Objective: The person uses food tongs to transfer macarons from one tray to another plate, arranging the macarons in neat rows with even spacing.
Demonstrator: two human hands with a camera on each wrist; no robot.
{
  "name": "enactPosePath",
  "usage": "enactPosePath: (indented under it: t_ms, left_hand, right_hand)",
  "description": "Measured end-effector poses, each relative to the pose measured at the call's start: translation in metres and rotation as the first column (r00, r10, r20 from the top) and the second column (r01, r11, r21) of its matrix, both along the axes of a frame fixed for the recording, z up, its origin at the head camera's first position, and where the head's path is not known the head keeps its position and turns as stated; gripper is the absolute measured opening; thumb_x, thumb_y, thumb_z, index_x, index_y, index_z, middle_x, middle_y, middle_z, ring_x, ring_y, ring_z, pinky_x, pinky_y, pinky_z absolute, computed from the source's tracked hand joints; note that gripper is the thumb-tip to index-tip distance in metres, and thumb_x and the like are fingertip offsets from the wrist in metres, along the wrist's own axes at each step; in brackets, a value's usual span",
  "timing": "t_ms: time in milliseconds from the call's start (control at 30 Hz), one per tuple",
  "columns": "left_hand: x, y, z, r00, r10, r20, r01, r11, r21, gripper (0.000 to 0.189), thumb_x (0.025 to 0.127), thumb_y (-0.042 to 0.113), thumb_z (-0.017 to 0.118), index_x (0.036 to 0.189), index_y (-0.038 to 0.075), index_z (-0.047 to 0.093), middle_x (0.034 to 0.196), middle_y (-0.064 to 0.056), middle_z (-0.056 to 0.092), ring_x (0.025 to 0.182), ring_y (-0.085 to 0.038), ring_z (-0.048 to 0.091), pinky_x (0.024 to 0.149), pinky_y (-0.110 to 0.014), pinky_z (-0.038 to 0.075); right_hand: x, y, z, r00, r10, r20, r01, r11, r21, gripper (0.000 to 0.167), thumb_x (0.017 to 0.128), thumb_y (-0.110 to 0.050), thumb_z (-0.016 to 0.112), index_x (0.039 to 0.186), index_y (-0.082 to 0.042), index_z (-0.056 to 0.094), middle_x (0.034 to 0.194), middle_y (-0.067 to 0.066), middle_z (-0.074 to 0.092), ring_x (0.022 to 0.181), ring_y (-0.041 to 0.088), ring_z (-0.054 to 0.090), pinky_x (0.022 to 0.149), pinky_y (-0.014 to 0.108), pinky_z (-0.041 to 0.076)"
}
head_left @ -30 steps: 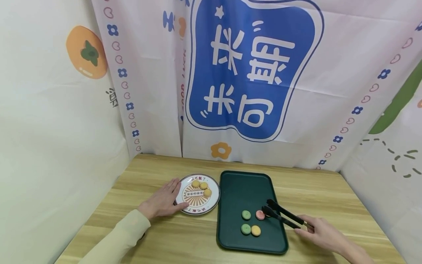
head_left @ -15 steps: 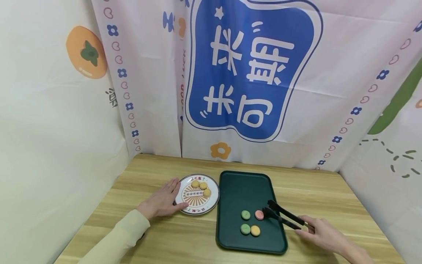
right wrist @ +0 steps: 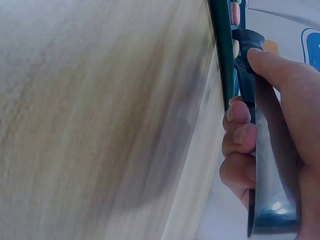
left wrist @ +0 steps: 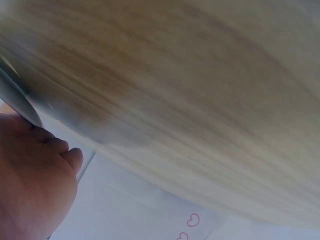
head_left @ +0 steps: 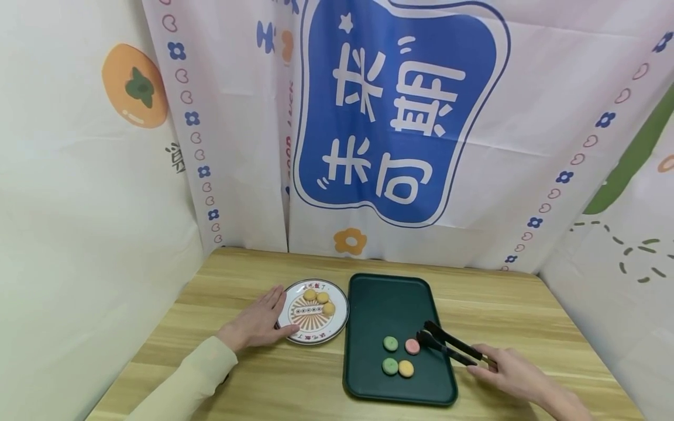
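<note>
At the tray's (head_left: 389, 298) three o'clock edge, the right hand (head_left: 513, 371) is gripping the tongs (head_left: 458, 341), thumb and fingers pressing from opposite sides. The tips are pointing toward ten o'clock and standing slightly apart, close by the pink macaron's (head_left: 412, 346) two o'clock. The right wrist view is showing a pale macaron (right wrist: 235, 48) beside a tip; whether the tongs are holding it, I cannot tell. Two green macarons (head_left: 390, 344) are sitting at the pink's nine and eight, a yellow macaron (head_left: 405, 368) near its six.

The left hand (head_left: 258, 321) is resting, fingers straight, thumb spreading away, on the plate's (head_left: 337, 323) nine o'clock rim; three tan macarons (head_left: 322, 298) are lying from its twelve to three.

The right hand seems to be working on a pickup; the next move is probably calling for a gentle, even squeeze, clear of the pink.
</note>
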State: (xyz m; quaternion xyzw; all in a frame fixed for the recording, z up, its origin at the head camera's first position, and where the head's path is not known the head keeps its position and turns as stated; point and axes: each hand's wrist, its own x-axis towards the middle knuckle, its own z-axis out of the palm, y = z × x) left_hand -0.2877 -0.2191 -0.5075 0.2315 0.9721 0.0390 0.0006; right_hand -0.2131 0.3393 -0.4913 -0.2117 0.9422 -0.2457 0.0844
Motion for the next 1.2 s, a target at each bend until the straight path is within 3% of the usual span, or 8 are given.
enactPosePath:
  t_ms: [333, 533, 700, 933, 1100, 1200]
  left_hand:
    - [0.001, -0.002, -0.003, 1.0, 0.012, 0.003, -0.012, 1.0, 0.002, 0.102, 0.091, 0.073, 0.04, 0.149, -0.01, 0.029, 0.158, -0.029, 0.024, 0.148, -0.042, 0.024, 0.121, -0.05, 0.027]
    - [0.0, 0.0, -0.004, 1.0, 0.013, -0.002, -0.013, 1.0, 0.005, 0.102, 0.091, 0.074, 0.038, 0.149, -0.01, 0.029, 0.158, -0.029, 0.024, 0.148, -0.041, 0.024, 0.122, -0.049, 0.027]
    - [0.001, 0.001, -0.002, 1.0, 0.008, -0.003, -0.008, 1.0, 0.004, 0.101, 0.092, 0.073, 0.039, 0.149, -0.011, 0.029, 0.158, -0.029, 0.024, 0.148, -0.042, 0.024, 0.122, -0.05, 0.027]
    - [0.001, 0.0, -0.001, 1.0, 0.012, 0.006, -0.012, 1.0, 0.011, 0.101, 0.092, 0.072, 0.04, 0.149, -0.011, 0.029, 0.158, -0.03, 0.023, 0.148, -0.042, 0.024, 0.122, -0.05, 0.026]
    - [0.001, -0.001, -0.003, 1.0, 0.021, 0.016, -0.021, 1.0, 0.001, 0.102, 0.092, 0.074, 0.038, 0.15, -0.009, 0.028, 0.159, -0.029, 0.022, 0.149, -0.041, 0.023, 0.122, -0.049, 0.026]
    - [0.001, -0.001, -0.003, 1.0, 0.025, 0.016, -0.025, 1.0, 0.006, 0.102, 0.091, 0.074, 0.039, 0.15, -0.01, 0.028, 0.159, -0.029, 0.022, 0.149, -0.041, 0.023, 0.122, -0.049, 0.026]
  right_hand:
    - [0.001, -0.001, 0.001, 1.0, 0.022, 0.0, -0.022, 1.0, -0.021, 0.035, 0.096, -0.043, 0.06, 0.12, -0.017, 0.065, 0.059, -0.015, 0.047, 0.047, -0.003, 0.035, 0.042, 0.017, 0.034]
    - [0.003, -0.001, 0.001, 0.999, 0.032, -0.04, -0.034, 0.998, -0.043, 0.027, 0.096, -0.041, 0.06, 0.115, -0.023, 0.065, 0.058, -0.017, 0.044, 0.046, -0.004, 0.035, 0.041, 0.017, 0.033]
    - [0.002, -0.002, -0.001, 0.999, 0.005, -0.049, -0.008, 0.998, -0.06, 0.028, 0.096, -0.043, 0.061, 0.118, -0.026, 0.065, 0.057, -0.019, 0.042, 0.045, -0.005, 0.034, 0.04, 0.017, 0.033]
    - [-0.003, -0.007, -0.003, 0.993, -0.009, -0.12, 0.0, 0.997, -0.073, 0.027, 0.095, -0.04, 0.062, 0.118, -0.026, 0.067, 0.055, -0.019, 0.04, 0.043, -0.006, 0.031, 0.038, 0.017, 0.031]
    - [-0.007, -0.017, -0.001, 0.988, -0.021, -0.151, 0.012, 0.998, -0.057, 0.02, 0.094, -0.042, 0.063, 0.108, -0.029, 0.067, 0.055, -0.019, 0.04, 0.044, -0.006, 0.031, 0.04, 0.016, 0.03]
    - [-0.009, -0.024, 0.0, 0.985, -0.014, -0.171, 0.006, 0.999, -0.05, 0.024, 0.094, -0.042, 0.064, 0.111, -0.025, 0.068, 0.056, -0.019, 0.04, 0.045, -0.005, 0.033, 0.041, 0.015, 0.031]
